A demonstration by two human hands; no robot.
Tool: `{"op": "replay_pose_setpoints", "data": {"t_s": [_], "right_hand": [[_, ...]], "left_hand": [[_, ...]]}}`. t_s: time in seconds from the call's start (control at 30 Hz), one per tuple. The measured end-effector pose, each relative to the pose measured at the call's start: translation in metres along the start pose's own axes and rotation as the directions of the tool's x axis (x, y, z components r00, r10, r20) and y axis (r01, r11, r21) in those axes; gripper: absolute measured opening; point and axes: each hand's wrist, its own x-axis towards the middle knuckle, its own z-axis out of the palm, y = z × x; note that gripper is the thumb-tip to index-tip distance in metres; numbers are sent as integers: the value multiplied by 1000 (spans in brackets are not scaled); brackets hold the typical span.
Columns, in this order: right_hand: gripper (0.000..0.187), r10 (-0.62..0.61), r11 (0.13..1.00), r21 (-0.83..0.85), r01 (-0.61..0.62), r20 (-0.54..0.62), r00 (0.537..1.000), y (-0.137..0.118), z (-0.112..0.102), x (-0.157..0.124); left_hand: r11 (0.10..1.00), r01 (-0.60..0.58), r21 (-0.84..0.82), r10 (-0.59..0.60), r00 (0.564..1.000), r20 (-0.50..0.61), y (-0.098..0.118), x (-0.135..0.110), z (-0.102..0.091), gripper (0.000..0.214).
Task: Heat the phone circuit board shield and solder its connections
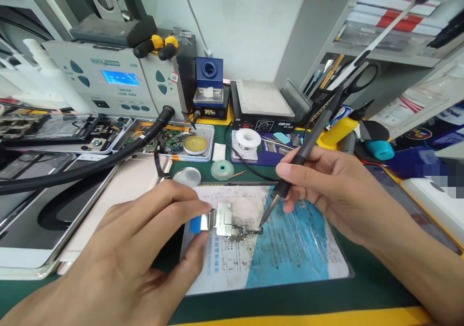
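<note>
Between the thumb and fingers of my left hand (pixel 145 248) is the left end of a small circuit board (pixel 235 232), by a shiny metal strip with a blue tab (pixel 195 224). The board carries a silver metal plate and dark components, and it lies over a worn, stained printed sheet (pixel 297 248) in white and blue. My right hand (pixel 322 186) grips a soldering iron (pixel 302 152) like a pen, fingers wrapped round its dark handle. The iron slants down to the left. Its tip is at the board's right end; whether it touches I cannot tell.
Behind the sheet are a solder spool (pixel 248 140), a green roll of braid (pixel 222 170) and a round yellow tin (pixel 195 145) in a parts tray (pixel 208 128). A grey rework station (pixel 116 82) stands back left, its black hose (pixel 108 164) crossing several phones. A yellow bottle (pixel 339 132) is at right.
</note>
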Motion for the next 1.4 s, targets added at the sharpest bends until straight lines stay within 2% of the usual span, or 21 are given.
{"op": "replay_pose_setpoints", "data": {"t_s": [0.53,0.87,1.2,1.3,1.4], "right_hand": [[35,39,999,12,-39,-40,998,1,0,1],[33,53,997,63,-53,-5,999,2,-2,3],[29,113,942,312,-123,50,992,-2,-15,9],[28,86,944,315,-96,47,995,0,-16,11],[32,52,951,303,-66,53,997,2,-14,9]], "left_hand": [[999,17,36,-16,1000,-14,-1,-4,1,26],[999,-25,45,25,1000,9,-5,1,1,25],[990,-52,133,53,999,-5,-2,2,-5,24],[984,-67,163,63,998,29,-4,-2,-4,31],[978,-48,202,51,999,-11,-2,-5,-3,39]]}}
